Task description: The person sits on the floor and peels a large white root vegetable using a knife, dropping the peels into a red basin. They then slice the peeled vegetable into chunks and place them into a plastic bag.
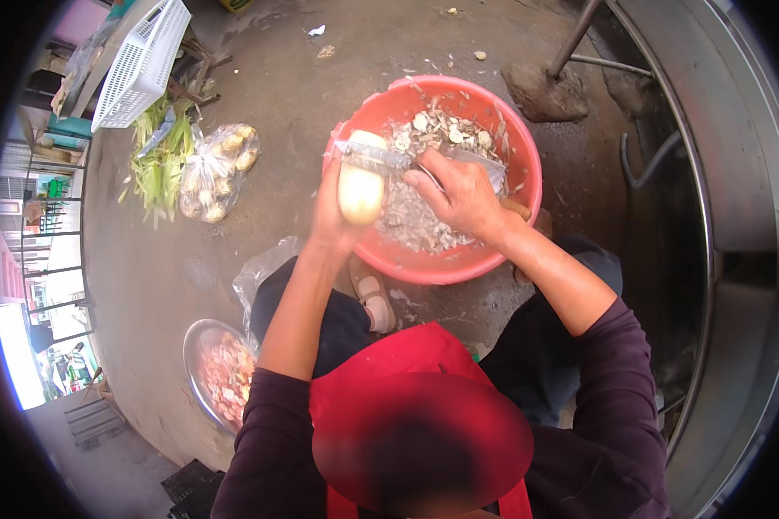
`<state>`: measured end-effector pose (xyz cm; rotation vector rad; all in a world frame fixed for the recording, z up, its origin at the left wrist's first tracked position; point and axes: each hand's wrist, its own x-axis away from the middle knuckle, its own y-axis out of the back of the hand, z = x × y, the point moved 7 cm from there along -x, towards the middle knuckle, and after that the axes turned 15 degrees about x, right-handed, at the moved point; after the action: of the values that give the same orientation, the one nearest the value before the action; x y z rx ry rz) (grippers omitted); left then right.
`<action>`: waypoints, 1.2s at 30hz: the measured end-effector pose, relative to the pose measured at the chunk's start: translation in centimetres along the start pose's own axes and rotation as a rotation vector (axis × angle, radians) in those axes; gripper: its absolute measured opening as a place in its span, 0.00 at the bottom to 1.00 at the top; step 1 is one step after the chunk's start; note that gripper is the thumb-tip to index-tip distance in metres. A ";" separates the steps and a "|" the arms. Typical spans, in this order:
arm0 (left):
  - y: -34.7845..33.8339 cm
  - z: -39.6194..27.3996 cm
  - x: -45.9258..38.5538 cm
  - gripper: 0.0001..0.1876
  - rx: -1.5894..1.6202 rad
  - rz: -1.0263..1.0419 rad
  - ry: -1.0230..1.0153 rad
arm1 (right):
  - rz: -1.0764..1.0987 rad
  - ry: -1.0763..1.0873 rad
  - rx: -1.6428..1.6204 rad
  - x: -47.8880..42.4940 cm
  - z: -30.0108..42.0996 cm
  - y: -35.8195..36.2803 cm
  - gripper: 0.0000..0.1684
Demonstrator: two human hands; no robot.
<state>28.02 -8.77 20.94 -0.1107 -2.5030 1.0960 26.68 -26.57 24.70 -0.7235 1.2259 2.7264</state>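
Note:
My left hand point(333, 214) holds a long pale peeled vegetable point(361, 191) from its left side and lower end, above the left part of a red plastic basin point(526, 149). In my right hand point(457, 191) is a peeler or similar bladed tool point(376, 157), whose blurred blade lies across the upper part of the vegetable; its exact kind I cannot tell. Beneath my hands the basin holds many peelings point(422, 224) and round cut slices point(456, 133). Beside my right hand, a flat, shiny blade-like piece point(483, 165) shows over the peelings.
On the floor at left lie a plastic bag of pale vegetables point(221, 172) and green husks point(162, 156), below a white perforated crate point(139, 71). A metal bowl of reddish pieces point(217, 373) stands by my left leg. A metal frame point(694, 194) runs along the right.

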 end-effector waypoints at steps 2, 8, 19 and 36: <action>0.1 -0.1 0.6 0.28 -0.006 -0.022 0.012 | 0.012 -0.037 0.057 0.5 -0.7 -0.1 0.17; -0.5 -0.2 0.3 0.28 0.081 -0.038 -0.007 | -0.008 -0.091 0.059 0.0 -0.9 0.6 0.18; -1.0 -0.3 0.1 0.31 0.148 0.063 0.022 | 0.031 -0.188 0.051 -0.5 -1.6 0.4 0.17; -2.3 0.5 0.4 0.31 0.111 0.038 0.036 | 0.018 -0.166 0.110 0.2 -1.6 -0.3 0.16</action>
<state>27.65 -10.61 22.36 -0.1457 -2.4112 1.2349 27.19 -27.61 23.49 -0.4659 1.3361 2.6454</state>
